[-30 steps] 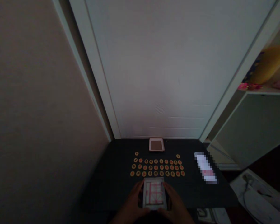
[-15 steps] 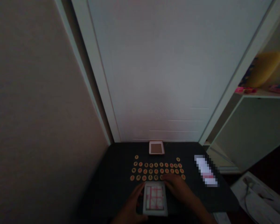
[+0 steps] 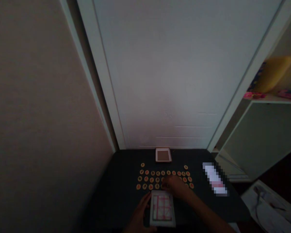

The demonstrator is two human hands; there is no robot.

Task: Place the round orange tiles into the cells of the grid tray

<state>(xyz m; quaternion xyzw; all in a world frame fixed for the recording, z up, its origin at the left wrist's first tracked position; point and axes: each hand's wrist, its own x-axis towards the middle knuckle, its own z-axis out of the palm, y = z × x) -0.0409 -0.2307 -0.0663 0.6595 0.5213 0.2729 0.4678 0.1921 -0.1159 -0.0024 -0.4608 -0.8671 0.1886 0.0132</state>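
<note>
Round, light wooden Chinese chess pieces (image 3: 157, 179) with red or dark marks lie in rows on a dark table (image 3: 121, 200). My left hand (image 3: 138, 215) grips the left side of a white box (image 3: 162, 208) with a pink grid pattern at the table's near edge. Over the middle of the rows is my right hand (image 3: 176, 187), fingers bent down and closed among the pieces. It covers several of them, and anything between its fingertips is hidden.
A small shallow tray-like box (image 3: 163, 156) with a brown inside sits at the table's back. On the right lies a blurred-out pale object (image 3: 214, 178). Behind the table rises a white door panel (image 3: 165, 81); a wall (image 3: 50, 129) borders the left, and shelving (image 3: 264, 136) stands right.
My right hand has moved forward and slightly left, from beside the box onto the rows of pieces. My left hand still holds the box. The view has shifted slightly.
</note>
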